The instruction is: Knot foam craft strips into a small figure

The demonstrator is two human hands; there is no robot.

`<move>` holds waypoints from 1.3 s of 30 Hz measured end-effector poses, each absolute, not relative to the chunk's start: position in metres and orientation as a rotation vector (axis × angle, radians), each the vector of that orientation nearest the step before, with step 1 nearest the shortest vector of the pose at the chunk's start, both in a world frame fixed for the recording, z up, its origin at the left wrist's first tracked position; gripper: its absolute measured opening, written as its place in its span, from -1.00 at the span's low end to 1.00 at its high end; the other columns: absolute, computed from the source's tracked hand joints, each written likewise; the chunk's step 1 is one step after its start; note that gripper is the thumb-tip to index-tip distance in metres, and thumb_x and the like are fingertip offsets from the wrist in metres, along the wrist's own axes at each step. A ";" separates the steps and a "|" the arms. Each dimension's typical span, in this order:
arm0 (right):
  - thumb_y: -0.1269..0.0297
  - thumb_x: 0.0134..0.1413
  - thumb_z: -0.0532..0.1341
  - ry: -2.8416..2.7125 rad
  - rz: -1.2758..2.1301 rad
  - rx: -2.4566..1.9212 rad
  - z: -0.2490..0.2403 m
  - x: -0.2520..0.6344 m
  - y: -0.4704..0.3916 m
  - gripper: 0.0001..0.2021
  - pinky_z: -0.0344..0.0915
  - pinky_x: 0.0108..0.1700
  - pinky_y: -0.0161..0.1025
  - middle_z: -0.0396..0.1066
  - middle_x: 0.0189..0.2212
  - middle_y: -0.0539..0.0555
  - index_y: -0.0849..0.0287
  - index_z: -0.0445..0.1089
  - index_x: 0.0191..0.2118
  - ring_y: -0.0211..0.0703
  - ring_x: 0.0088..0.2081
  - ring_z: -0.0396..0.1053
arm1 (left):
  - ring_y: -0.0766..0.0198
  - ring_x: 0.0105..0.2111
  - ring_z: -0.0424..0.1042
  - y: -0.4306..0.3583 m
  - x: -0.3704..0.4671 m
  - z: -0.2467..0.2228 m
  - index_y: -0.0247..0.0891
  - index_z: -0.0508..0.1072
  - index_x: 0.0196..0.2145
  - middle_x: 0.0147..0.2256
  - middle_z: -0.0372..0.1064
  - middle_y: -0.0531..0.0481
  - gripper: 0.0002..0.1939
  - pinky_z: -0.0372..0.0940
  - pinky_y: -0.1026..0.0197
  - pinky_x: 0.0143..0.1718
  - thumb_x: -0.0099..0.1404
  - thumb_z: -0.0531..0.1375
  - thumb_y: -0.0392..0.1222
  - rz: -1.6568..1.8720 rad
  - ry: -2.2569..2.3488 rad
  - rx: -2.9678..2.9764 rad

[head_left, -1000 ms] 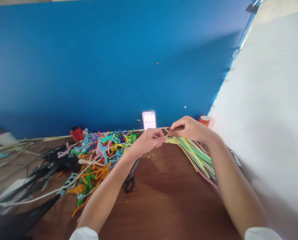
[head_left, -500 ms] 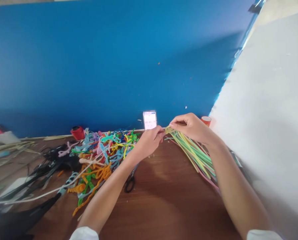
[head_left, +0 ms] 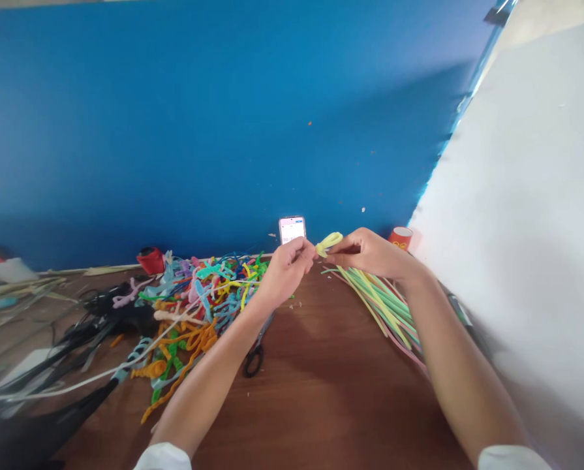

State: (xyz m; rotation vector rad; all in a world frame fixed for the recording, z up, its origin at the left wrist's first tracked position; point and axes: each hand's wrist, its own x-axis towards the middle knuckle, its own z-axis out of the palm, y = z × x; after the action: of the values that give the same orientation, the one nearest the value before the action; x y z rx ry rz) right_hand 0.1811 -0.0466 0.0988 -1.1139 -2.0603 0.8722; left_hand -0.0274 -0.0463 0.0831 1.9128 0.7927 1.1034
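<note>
A pale yellow pipe cleaner (head_left: 331, 241), bent into loops with a short end sticking out below, is held up above the back of the table. My left hand (head_left: 289, 267) is closed, pinching its left end between thumb and fingertips. From the other side my right hand (head_left: 372, 254) is closed too, thumb and forefinger pinching at its lower right part. Just under the right hand lies a bundle of long straight pipe cleaners (head_left: 384, 307) in green, yellow and pink. The right forearm partly covers that bundle.
Left of my left arm spreads a tangled pile of coloured pipe cleaners (head_left: 206, 294). Black-handled scissors (head_left: 254, 359) lie beside that arm. A lit phone (head_left: 292, 227) leans against the blue panel (head_left: 198, 130). A red cup (head_left: 400, 237) stands behind the right hand.
The yellow piece has turned upward, and its loops now show between the hands. My left hand has moved slightly left and rolled; my right hand has dropped a little.
</note>
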 end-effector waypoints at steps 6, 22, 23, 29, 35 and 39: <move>0.09 -0.05 0.35 -2.055 0.923 -1.131 0.096 0.193 -0.035 -0.74 0.11 -0.40 -0.26 0.40 -0.56 -0.01 0.22 0.55 -0.45 -0.26 -0.48 0.22 | 0.41 -0.54 0.14 -0.052 -0.034 0.090 -0.26 0.36 -0.38 -0.55 0.21 0.13 -0.71 0.05 0.30 -0.47 0.40 0.08 -0.02 0.705 0.673 2.030; 0.09 0.21 0.14 -2.224 0.778 -1.125 0.114 0.178 -0.066 -0.69 -0.02 -0.41 -0.26 0.19 -0.54 -0.05 0.18 0.42 -0.44 -0.29 -0.48 0.03 | 0.37 -0.52 0.13 -0.042 -0.027 0.081 -0.24 0.25 -0.42 -0.52 0.20 0.11 -0.75 0.02 0.27 -0.45 0.39 0.00 -0.11 0.956 0.967 1.928; 0.11 0.20 0.15 -2.262 0.777 -1.134 0.113 0.178 -0.064 -0.70 -0.02 -0.41 -0.26 0.20 -0.54 -0.05 0.18 0.43 -0.45 -0.29 -0.48 0.04 | 0.39 -0.53 0.10 -0.042 -0.027 0.081 -0.24 0.24 -0.41 -0.53 0.17 0.13 -0.76 0.00 0.27 -0.46 0.39 0.01 -0.09 0.973 0.932 1.884; 0.07 0.10 0.22 -2.296 0.891 -1.174 0.105 0.184 -0.049 -0.70 0.01 -0.39 -0.26 0.27 -0.55 -0.05 0.20 0.49 -0.44 -0.27 -0.47 0.11 | 0.43 -0.61 -0.07 -0.049 -0.028 0.087 -0.23 0.22 -0.45 -0.61 0.02 0.18 -0.64 -0.14 0.26 -0.52 0.38 0.03 0.07 0.831 0.810 1.784; 0.08 0.01 0.31 -2.174 0.940 -1.141 0.103 0.191 -0.042 -0.74 0.07 -0.38 -0.25 0.38 -0.54 -0.01 0.20 0.56 -0.45 -0.25 -0.46 0.19 | 0.43 -0.60 0.00 -0.055 -0.035 0.092 -0.25 0.30 -0.46 -0.61 0.07 0.16 -0.69 -0.07 0.27 -0.51 0.35 0.09 -0.01 0.544 0.701 1.877; 0.02 0.01 0.32 -2.063 0.863 -1.113 0.102 0.185 -0.043 -0.70 0.18 -0.30 -0.22 0.49 -0.44 0.07 0.20 0.59 -0.38 -0.16 -0.38 0.31 | 0.41 -0.61 0.04 -0.054 -0.033 0.089 -0.25 0.29 -0.50 -0.61 0.13 0.13 -0.70 -0.07 0.27 -0.55 0.33 0.07 -0.06 0.468 0.842 2.025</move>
State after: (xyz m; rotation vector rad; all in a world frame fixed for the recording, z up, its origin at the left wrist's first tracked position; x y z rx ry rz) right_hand 0.1855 -0.0426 0.1015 -1.1129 -2.0627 0.8629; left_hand -0.0329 -0.0544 0.0891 2.0249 0.8418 0.4676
